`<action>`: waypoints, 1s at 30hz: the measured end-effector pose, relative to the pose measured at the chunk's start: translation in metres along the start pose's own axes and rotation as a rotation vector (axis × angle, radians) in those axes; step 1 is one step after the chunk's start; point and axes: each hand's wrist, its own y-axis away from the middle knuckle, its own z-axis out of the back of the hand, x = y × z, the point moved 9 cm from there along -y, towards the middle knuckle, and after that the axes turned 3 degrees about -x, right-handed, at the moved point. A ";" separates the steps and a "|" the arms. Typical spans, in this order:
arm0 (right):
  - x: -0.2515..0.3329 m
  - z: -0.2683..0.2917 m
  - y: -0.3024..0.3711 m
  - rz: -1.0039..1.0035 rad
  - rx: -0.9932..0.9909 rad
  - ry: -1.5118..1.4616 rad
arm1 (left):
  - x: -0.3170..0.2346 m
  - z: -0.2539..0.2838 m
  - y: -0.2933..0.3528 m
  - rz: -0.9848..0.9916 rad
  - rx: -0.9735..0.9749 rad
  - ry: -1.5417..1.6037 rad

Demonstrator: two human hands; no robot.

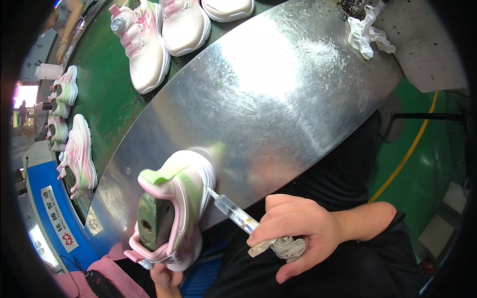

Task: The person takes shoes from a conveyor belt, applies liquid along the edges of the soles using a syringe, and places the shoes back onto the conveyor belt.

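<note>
A white and pink sneaker (185,181) with a pale green heel tab is tilted at the near left edge of the metal tabletop, heel away from me. A green shoe last (155,226) fills its opening. My left hand (166,275) grips the sneaker low down, near its dial; most of that hand is hidden under the shoe. In my right hand (303,228) is a clear syringe (233,212), its thin tip at the seam between upper and sole. A crumpled greyish cloth (288,247) is tucked into the same palm, thumb sticking out below it.
The shiny metal tabletop (233,124) stretches to the far right, where a crumpled white tissue (366,35) lies. Beyond it a green conveyor belt (107,99) carries several sneakers (146,54). Another person's arm (69,30) shows at the far left.
</note>
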 end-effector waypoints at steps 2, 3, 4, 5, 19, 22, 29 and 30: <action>0.003 -0.004 0.001 -0.020 -0.001 0.032 | 0.013 -0.035 0.003 0.068 0.070 0.142; 0.003 -0.008 -0.001 -0.025 0.011 0.035 | 0.010 -0.075 0.003 0.022 0.072 0.161; 0.006 -0.008 -0.002 -0.030 0.017 0.037 | 0.019 -0.075 0.005 0.041 0.052 0.177; 0.009 -0.009 -0.003 -0.033 0.023 0.040 | 0.024 -0.084 0.005 0.058 0.065 0.125; 0.067 -0.024 0.013 -0.202 0.189 0.144 | 0.088 -0.159 0.003 0.505 0.340 0.218; 0.087 -0.019 0.020 -0.189 0.184 0.159 | 0.071 -0.203 -0.011 0.373 0.426 0.306; 0.128 -0.008 0.034 -0.180 0.156 0.261 | 0.070 -0.256 -0.018 0.502 0.683 0.497; 0.132 -0.007 0.035 -0.185 0.158 0.280 | 0.071 -0.259 -0.020 0.512 0.791 0.533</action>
